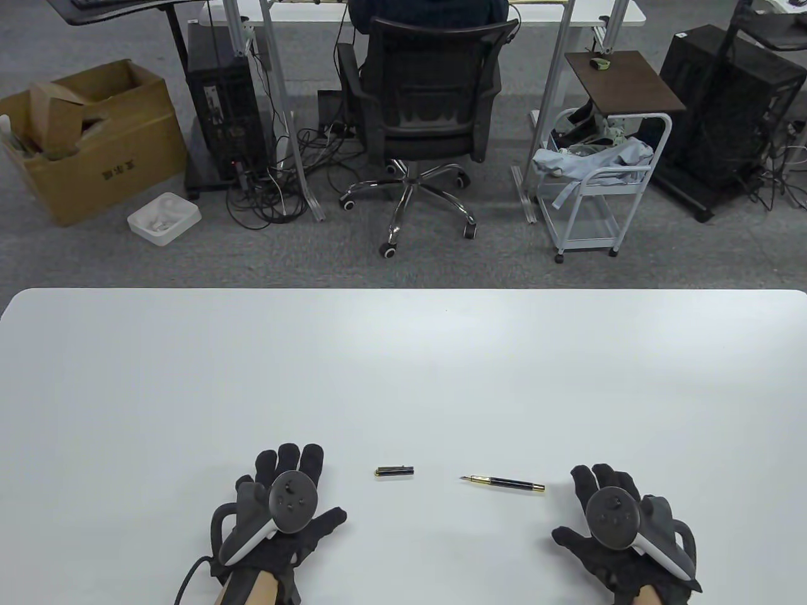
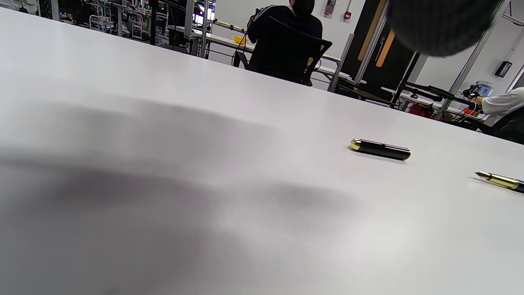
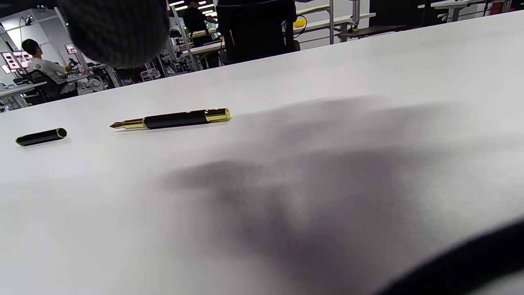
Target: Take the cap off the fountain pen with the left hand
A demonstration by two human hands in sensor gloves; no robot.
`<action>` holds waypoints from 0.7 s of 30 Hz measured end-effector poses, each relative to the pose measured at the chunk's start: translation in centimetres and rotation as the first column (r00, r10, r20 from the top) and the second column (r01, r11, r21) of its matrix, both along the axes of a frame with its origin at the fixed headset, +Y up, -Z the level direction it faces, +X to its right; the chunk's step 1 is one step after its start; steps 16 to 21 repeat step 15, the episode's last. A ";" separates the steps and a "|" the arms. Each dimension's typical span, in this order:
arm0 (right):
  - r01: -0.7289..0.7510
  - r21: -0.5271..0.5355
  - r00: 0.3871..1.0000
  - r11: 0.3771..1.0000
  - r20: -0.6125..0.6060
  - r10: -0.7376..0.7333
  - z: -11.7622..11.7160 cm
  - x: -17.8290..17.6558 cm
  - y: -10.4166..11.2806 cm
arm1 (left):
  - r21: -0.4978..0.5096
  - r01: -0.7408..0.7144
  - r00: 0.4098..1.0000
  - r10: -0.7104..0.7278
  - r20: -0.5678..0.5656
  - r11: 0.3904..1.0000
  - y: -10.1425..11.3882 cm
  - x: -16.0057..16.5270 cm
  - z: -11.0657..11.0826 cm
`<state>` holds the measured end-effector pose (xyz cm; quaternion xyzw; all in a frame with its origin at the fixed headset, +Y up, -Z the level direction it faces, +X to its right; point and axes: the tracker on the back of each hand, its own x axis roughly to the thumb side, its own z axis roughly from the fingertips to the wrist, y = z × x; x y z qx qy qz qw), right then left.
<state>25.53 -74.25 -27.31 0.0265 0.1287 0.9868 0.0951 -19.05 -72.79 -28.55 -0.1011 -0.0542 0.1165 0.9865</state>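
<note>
The black and gold fountain pen cap lies alone on the white table, apart from the pen; it also shows in the left wrist view and the right wrist view. The uncapped fountain pen lies to its right with the nib pointing left, also in the right wrist view and partly in the left wrist view. My left hand rests flat and empty on the table left of the cap. My right hand rests flat and empty right of the pen.
Beyond the table's far edge stand an office chair, a white cart and a cardboard box on the floor.
</note>
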 end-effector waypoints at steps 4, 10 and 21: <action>-0.003 -0.001 1.000 1.000 -0.012 0.003 0.0 -0.1 -0.1 | -0.001 0.001 1.000 -0.001 0.001 1.000 -0.1 0.0 0.0; -0.013 -0.003 0.999 1.000 -0.030 0.013 0.0 -0.3 -0.2 | -0.008 0.004 1.000 -0.004 -0.004 1.000 -0.1 0.0 0.0; -0.011 -0.012 0.999 1.000 -0.034 0.010 0.0 -0.4 -0.3 | -0.011 -0.002 1.000 0.002 -0.003 1.000 -0.2 0.0 0.0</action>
